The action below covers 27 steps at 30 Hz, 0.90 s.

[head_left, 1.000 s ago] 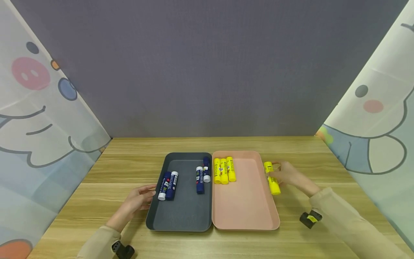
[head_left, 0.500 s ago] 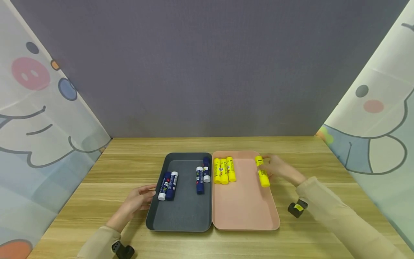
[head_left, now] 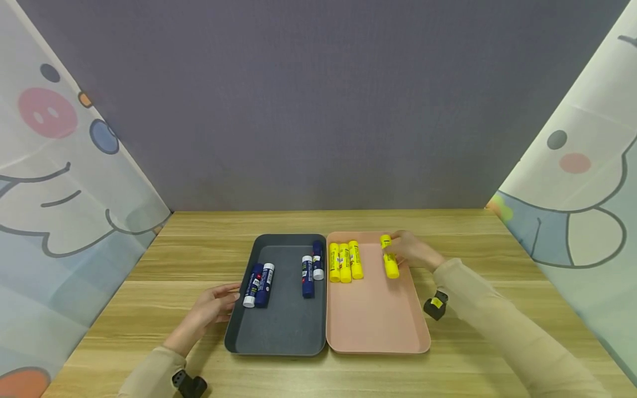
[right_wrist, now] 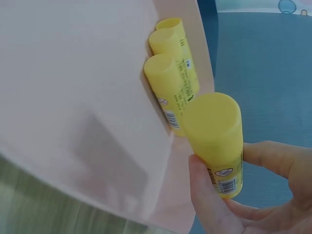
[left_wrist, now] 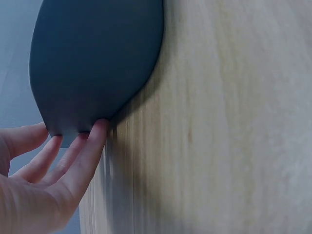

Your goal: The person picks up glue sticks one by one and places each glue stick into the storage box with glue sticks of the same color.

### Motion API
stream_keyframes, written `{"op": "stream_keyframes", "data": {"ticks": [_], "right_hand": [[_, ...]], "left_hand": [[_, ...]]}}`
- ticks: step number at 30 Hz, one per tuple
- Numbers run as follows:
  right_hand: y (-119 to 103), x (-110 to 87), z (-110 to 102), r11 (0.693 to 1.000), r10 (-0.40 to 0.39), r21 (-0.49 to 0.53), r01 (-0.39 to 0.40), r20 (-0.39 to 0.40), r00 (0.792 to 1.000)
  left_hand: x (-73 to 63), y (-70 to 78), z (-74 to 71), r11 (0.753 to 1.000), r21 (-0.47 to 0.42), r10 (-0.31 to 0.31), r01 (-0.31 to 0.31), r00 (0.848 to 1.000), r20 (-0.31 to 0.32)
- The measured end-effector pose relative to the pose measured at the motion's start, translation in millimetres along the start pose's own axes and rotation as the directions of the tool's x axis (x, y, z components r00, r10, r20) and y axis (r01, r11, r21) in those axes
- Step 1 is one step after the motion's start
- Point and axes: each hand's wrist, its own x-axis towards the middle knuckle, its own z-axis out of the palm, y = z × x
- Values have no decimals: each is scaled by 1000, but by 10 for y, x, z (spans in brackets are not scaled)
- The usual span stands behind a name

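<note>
A yellow glue stick [head_left: 390, 264] is pinched between the thumb and fingers of my right hand [head_left: 410, 250], held above the upper right part of the pink tray [head_left: 378, 326]. In the right wrist view, the held glue stick [right_wrist: 214, 136] is tilted, its flat yellow end facing the camera. Several yellow glue sticks [head_left: 345, 263] lie side by side in that tray's upper left corner. My left hand [head_left: 211, 307] rests its fingertips against the left side of the dark grey tray [head_left: 278, 337]; the left wrist view shows fairly straight fingers [left_wrist: 80, 168] touching its outer wall.
Inside the grey tray, two blue glue sticks [head_left: 259, 285] with white parts lie at the left and two more blue glue sticks [head_left: 308, 277] at the right. Both trays stand edge to edge on a wooden table [head_left: 209, 243]. A grey panel [head_left: 318, 110] rises behind.
My right hand has carried the yellow glue stick leftward from the pink tray's right edge to over the tray's inside. The left hand and both trays have stayed put.
</note>
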Motion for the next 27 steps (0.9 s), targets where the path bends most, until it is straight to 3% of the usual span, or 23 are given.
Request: {"op": "stream_keyframes", "data": {"ticks": [6, 18, 27], "right_hand": [[-12, 109, 52, 1000, -22, 3, 22, 13, 1000], [-54, 292, 188, 996, 30, -80, -29, 10, 999], [-25, 397, 258, 995, 24, -100, -27, -35, 999]], "left_hand": [[1, 3, 0, 1000, 14, 0, 0, 1000, -9], [-7, 17, 7, 1000, 18, 1, -1, 1000, -9], [-4, 5, 11, 1000, 26, -9, 10, 1000, -25]]}}
